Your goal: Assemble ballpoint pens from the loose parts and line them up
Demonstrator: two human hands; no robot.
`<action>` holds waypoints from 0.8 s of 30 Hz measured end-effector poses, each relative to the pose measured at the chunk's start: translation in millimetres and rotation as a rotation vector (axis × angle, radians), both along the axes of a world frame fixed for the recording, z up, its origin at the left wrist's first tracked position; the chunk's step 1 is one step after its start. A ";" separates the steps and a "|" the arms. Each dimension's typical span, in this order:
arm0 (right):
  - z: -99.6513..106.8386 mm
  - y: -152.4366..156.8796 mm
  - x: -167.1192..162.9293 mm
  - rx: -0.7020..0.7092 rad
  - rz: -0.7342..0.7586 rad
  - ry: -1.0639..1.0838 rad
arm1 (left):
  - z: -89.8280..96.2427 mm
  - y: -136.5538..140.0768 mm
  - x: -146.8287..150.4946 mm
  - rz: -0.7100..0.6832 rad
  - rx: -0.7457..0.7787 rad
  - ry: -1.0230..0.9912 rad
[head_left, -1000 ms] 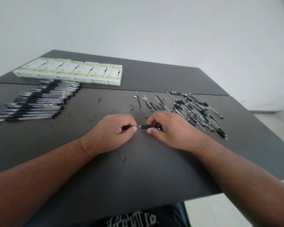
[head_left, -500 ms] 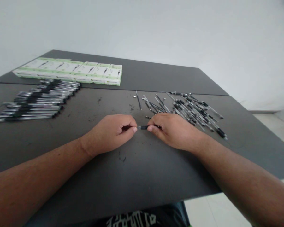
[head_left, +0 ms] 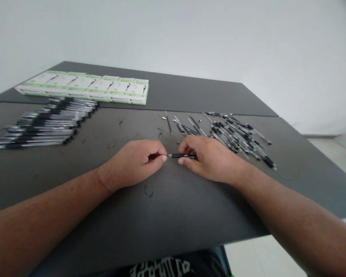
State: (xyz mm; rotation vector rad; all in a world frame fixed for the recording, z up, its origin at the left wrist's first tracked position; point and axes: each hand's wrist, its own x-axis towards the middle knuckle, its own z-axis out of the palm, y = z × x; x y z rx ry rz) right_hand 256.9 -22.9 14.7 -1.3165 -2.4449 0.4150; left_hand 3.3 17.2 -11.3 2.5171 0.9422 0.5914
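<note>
Between my two hands lies a black-gripped pen (head_left: 176, 156), roughly level just above the dark table. My left hand (head_left: 141, 159) pinches its left end, thumb against the bent fingers. Around the other end, my right hand (head_left: 212, 158) has its thumb and fingers parted, so the pen shows in the gap. Whether the right palm or fingers touch the pen's end cannot be made out. Just beyond the right hand lie loose refills and small pen parts (head_left: 187, 127) and a jumbled pile of clear pen barrels with black grips (head_left: 236, 134).
At left, a row of pens (head_left: 46, 123) lies side by side on the dark table (head_left: 127, 227). Several white and green boxes (head_left: 83, 86) with pen pictures stand in a line behind them. A pale wall (head_left: 173, 38) rises past the far edge.
My right thumb and fingers have spread apart from their pinch on the pen, uncovering more of its black grip. The left hand keeps its pinch in the same place.
</note>
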 end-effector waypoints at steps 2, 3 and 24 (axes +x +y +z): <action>0.3 -0.1 -0.2 -0.003 0.010 -0.018 | -0.6 -0.2 0.2 0.001 0.001 0.009; 0.5 -0.1 -0.3 -0.006 0.026 -0.032 | -0.8 -0.2 0.2 0.001 0.001 0.013; 0.3 0.3 -1.5 -0.018 0.056 -0.055 | -2.3 0.7 -1.3 -0.030 0.029 -0.005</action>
